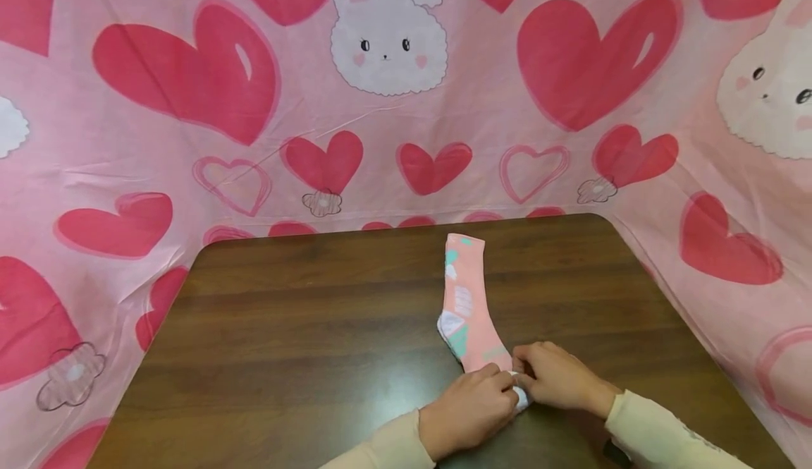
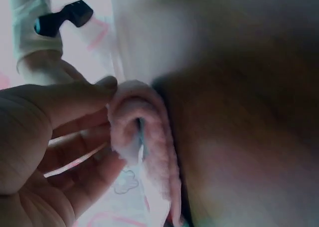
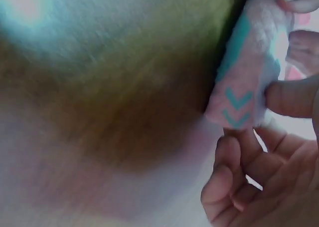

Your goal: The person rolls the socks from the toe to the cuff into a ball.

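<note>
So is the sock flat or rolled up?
Partly rolled: the sock lies flat at its far end, but the left wrist view shows its near end curled.

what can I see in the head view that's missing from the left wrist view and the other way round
Only the head view shows the cuff and white heel of the sock, plus the rabbit faces on the backdrop. Only the left wrist view shows the sock's curled end edge-on, layers visible. Both share the sock, the left hand, the right hand, the brown table and the backdrop.
</note>
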A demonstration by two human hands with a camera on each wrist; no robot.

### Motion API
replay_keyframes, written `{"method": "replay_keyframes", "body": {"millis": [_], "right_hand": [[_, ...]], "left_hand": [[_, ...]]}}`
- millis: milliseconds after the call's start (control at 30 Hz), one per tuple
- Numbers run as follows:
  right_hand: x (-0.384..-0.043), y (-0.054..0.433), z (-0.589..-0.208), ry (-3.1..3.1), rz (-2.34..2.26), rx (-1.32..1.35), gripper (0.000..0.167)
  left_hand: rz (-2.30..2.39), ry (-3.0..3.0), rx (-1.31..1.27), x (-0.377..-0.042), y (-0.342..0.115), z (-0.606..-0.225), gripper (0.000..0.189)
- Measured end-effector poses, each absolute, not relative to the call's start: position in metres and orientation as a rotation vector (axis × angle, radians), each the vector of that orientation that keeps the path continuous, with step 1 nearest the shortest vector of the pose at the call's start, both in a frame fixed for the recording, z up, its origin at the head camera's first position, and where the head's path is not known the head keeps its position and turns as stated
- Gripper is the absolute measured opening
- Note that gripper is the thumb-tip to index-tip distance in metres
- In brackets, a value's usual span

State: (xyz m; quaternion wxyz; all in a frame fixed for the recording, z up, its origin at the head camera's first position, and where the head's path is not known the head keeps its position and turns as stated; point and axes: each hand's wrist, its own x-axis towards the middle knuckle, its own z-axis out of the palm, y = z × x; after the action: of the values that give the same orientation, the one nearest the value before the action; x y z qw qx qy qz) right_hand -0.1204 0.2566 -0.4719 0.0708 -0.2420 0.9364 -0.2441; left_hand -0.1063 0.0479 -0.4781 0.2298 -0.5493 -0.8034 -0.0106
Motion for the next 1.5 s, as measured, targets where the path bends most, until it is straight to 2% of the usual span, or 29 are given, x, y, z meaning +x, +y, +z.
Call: {"method": "replay_keyframes", "body": {"millis": [100,233,400,500,667,967,1200,1400,1500], "right_hand": [[-0.115,0.254,-0.476,3.014,-0.659,-0.839,0.023],[-0.110,0.260,-0.481,3.269,-0.608,-1.262,0.007],[-0.099,0.281,-0.482,3.133,-0.658,-1.866,0.025],[-0.094,0.289,-0.485,2.982,-0.587,-2.024,0.024],[-0.095,0.289,-0.495,2.954,-0.497,-2.003,0.025],[-0.102,0.284,-0.503,2.970,-0.652,-1.980,0.013],[-0.105,0.281,-0.503,3.034,-0.575,-1.979,0.028],[-0.109,0.281,-0.502,2.986,-0.691,-1.884,0.010],[-0.110,0.282,-0.499,2.945,-0.774,-1.760,0.019]], "left_hand": [[0.021,-2.228,-1.502,-0.107,0.047,-0.479,0.011],[0.018,-2.269,-1.509,-0.107,0.047,-0.477,0.012],[-0.037,-2.314,-1.553,-0.106,0.050,-0.476,0.013],[-0.079,-2.337,-1.559,-0.107,0.052,-0.475,0.014],[-0.084,-2.392,-1.568,-0.108,0.052,-0.472,0.021],[0.049,-2.448,-1.537,-0.104,0.060,-0.470,0.029],[0.045,-2.496,-1.500,-0.105,0.066,-0.474,0.040],[-0.166,-2.630,-1.485,-0.113,0.066,-0.472,0.044],[-0.292,-2.638,-1.477,-0.118,0.064,-0.471,0.044]]}}
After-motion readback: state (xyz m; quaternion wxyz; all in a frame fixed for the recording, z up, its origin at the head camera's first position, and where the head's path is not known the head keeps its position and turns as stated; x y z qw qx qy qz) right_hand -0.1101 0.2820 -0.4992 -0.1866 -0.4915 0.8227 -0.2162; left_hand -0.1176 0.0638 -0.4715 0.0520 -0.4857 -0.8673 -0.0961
